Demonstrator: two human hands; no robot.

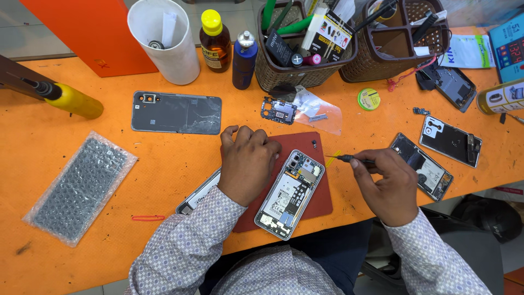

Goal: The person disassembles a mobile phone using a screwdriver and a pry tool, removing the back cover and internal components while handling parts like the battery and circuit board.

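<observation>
orange laminate covers the workbench [33, 164], scuffed and marked, and on it lies a dark red repair mat [319, 191] with an opened smartphone [290, 194] tilted across it, back cover off and circuit board showing. the left hand [246, 164] rests palm down on the mat just left of the phone's upper end, fingers curled loosely together and touching the mat near the phone's edge; it holds nothing. the right hand [388, 186] is closed around a thin screwdriver [345, 159], whose tip points left toward the phone's top right corner, just apart from it. beside the left wrist another phone body [197, 192] sticks out from under the sleeve. a removed grey back cover [176, 112] lies further up, a small board part [279, 111] beside a clear bag [319, 112]. right of the mat sit two more opened phones [426, 166] [451, 140]. a bubble-wrap pouch [79, 188] lies at the left, and along the back stand a white cup [164, 41], a brown bottle [214, 42], a blue bottle [245, 60] and two brown woven baskets [305, 74] of tools.
</observation>
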